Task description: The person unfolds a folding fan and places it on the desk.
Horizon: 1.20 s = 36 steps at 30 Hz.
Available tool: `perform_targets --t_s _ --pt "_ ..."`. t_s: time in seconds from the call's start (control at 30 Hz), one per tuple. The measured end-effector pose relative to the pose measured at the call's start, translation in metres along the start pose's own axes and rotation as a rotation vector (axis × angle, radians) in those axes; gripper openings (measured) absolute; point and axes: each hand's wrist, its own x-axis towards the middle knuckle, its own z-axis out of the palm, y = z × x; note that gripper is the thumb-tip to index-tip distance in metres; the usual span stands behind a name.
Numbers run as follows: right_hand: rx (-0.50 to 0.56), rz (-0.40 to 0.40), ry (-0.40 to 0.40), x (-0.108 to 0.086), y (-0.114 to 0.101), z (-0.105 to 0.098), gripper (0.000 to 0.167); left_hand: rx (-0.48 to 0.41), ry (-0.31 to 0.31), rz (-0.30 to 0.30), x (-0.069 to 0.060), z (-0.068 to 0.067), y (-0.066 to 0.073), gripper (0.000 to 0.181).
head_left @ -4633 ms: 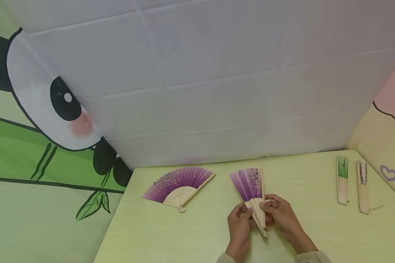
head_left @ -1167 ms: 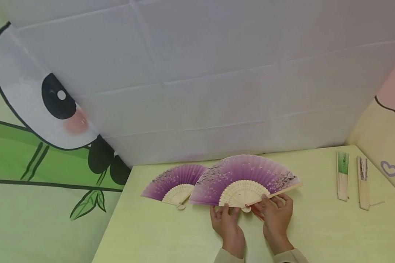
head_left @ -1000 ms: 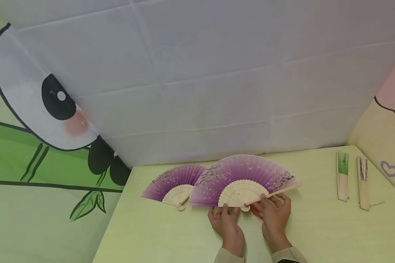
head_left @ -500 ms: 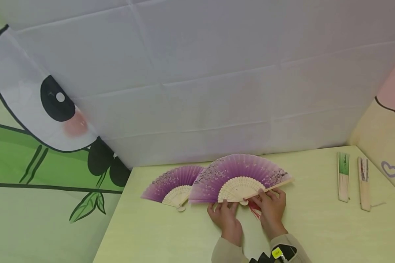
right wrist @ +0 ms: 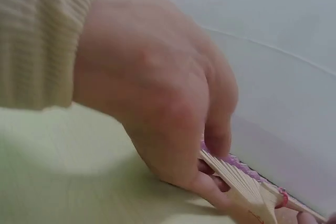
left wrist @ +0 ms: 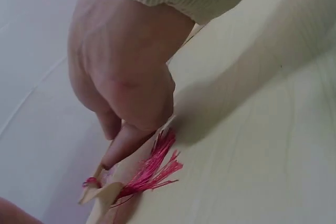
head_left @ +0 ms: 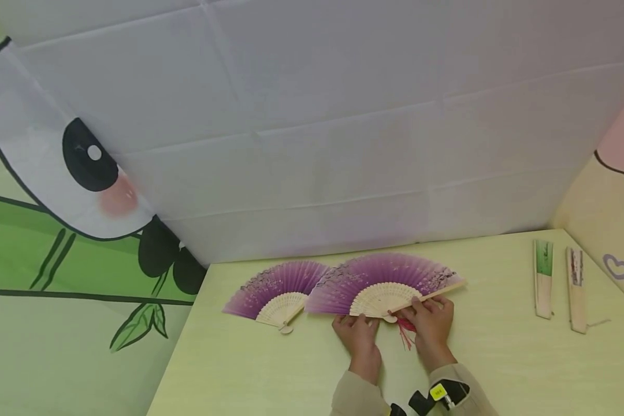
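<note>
A purple floral folding fan is spread wide, its pale ribs fanning from a pivot near its lower edge. My left hand pinches the ribs at its lower left edge. The right guard stick is gripped between the thumb and fingers of my right hand. A red tassel hangs between the hands. The left wrist view shows my left hand beside the pink-red tassel; in the right wrist view, my right hand is at the fan's ribs. Fingertips beneath the fan are partly hidden.
A second open purple fan lies to the left, its right edge overlapped by the held fan. Two folded fans, one green and one patterned, lie at the table's right. A white wall sheet stands behind.
The held fan has gone from partly folded to spread wide. Over the last second it has dropped slightly and tilted flatter, and its tassel shows more. Both hands keep their hold.
</note>
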Motion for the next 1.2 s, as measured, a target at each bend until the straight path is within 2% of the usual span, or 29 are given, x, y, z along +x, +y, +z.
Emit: perform_targets --t_s 0.1,0.23,0.37,0.47,0.6,0.73,0.83,1.03,1.2 --pt "-0.03 0.009 -0.018 0.003 -0.001 -0.003 0.043 0.037 -0.038 -0.052 -0.001 0.0 0.004 0.054" --pt "-0.066 0.02 -0.039 0.006 -0.001 -0.006 0.049 0.091 -0.079 -0.111 -0.007 -0.001 0.012 0.071" --pt "-0.157 0.033 -0.065 0.007 -0.002 -0.01 0.06 0.113 -0.119 -0.11 -0.018 0.002 0.018 0.086" --pt "-0.231 0.049 -0.106 0.008 -0.005 -0.014 0.066 0.112 -0.133 -0.104 -0.026 0.004 0.02 0.089" --pt "-0.283 0.08 -0.137 0.007 -0.012 -0.022 0.068 0.1 -0.147 -0.111 -0.033 0.003 0.02 0.088" --pt "-0.267 0.088 -0.128 0.005 -0.019 -0.032 0.065 0.065 -0.143 -0.112 -0.04 0.0 0.016 0.085" --pt "-0.261 0.063 -0.106 0.005 -0.025 -0.041 0.061 0.05 -0.13 -0.093 -0.049 0.0 0.012 0.081" --pt "-0.255 0.003 -0.03 0.014 -0.039 -0.061 0.059 0.073 -0.125 -0.059 -0.066 0.005 0.009 0.07" --pt "-0.254 -0.001 0.018 0.023 -0.051 -0.074 0.059 0.105 -0.154 -0.055 -0.076 0.013 0.007 0.056"
